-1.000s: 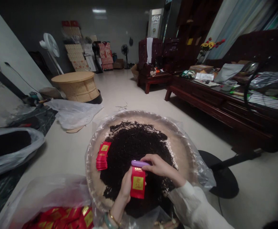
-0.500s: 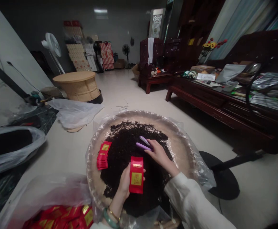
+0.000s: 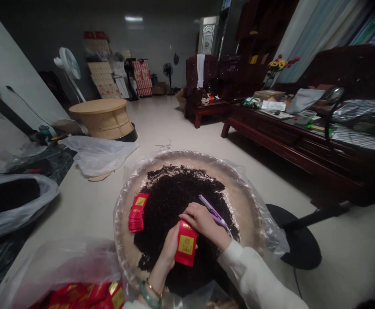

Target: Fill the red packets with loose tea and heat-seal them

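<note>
My left hand (image 3: 170, 245) is wrapped round a red packet (image 3: 186, 246) with a gold label, held over the dark loose tea leaves (image 3: 166, 193). The fingers of my right hand (image 3: 202, 219) are closed at the packet's top edge and cover part of it. Just beyond that hand, a purple two-armed tool like a small flat iron (image 3: 213, 211) lies on the leaves, out of my grasp. The leaves are spread in a wide round tray (image 3: 120, 246) lined with clear plastic. A row of overlapping red packets (image 3: 137, 214) rests at the tray's left side.
A clear bag (image 3: 90, 253) at lower left holds many red packets (image 3: 87, 296). Another bag (image 3: 50, 195) with dark contents stands at far left. A black round stand base (image 3: 300, 242) is right of the tray. Beyond are a wooden table (image 3: 271, 128) and a woven drum (image 3: 105, 120).
My right hand has let go of the purple tool, which now lies on the leaves, and has moved left and down onto the packet's top. The packet has tilted slightly.
</note>
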{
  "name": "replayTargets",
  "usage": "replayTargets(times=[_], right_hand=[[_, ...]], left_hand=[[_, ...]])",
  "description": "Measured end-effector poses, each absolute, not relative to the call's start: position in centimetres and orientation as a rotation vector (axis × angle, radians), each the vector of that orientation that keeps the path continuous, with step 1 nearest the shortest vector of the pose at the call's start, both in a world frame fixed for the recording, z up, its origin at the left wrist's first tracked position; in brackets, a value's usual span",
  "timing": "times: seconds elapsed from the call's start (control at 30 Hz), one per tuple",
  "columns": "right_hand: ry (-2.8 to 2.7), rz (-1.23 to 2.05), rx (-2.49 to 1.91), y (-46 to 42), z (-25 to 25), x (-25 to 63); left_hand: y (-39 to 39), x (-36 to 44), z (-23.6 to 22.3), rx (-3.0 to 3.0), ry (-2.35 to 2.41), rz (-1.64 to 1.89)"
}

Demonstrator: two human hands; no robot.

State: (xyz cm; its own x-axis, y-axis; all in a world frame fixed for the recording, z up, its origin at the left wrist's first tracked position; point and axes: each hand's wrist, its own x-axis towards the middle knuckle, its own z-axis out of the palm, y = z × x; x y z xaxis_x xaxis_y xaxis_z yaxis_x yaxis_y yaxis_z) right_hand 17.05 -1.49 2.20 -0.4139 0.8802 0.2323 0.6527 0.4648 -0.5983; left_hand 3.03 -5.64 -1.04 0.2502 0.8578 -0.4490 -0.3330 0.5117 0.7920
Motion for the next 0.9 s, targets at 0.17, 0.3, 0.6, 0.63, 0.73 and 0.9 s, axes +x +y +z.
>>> replayTargets(times=[0.17,0.3,0.6,0.63,0.73,0.9], right_hand=[[-2.136,0.581,-1.286,-1.5,1.7,17.5],[-1.733,0.417,-1.625,-1.3,-0.5,22.0],[-1.588,0.635,-1.947,-1.9,-7.9,28.9],[-1.589,0.638,-1.940,-1.7,-8.1,28.8],[-1.549,0.659,-1.835,-1.3,-6.9,28.6],[-1.768,0.975,-1.488,-1.6,-0.3,25.7]], left_hand=[[-5.8,2.9,-0.9,0.628,0.995,0.841],[-5.7,2.5,-1.2,0.595,0.993,0.848],[-4.8,2.4,-2.1,0.512,0.987,0.913],[-4.8,2.3,-2.1,0.515,0.986,0.920],[-4.8,1.9,-2.0,0.524,1.000,0.934],[-4.9,2.3,-1.3,0.581,1.016,0.925]])
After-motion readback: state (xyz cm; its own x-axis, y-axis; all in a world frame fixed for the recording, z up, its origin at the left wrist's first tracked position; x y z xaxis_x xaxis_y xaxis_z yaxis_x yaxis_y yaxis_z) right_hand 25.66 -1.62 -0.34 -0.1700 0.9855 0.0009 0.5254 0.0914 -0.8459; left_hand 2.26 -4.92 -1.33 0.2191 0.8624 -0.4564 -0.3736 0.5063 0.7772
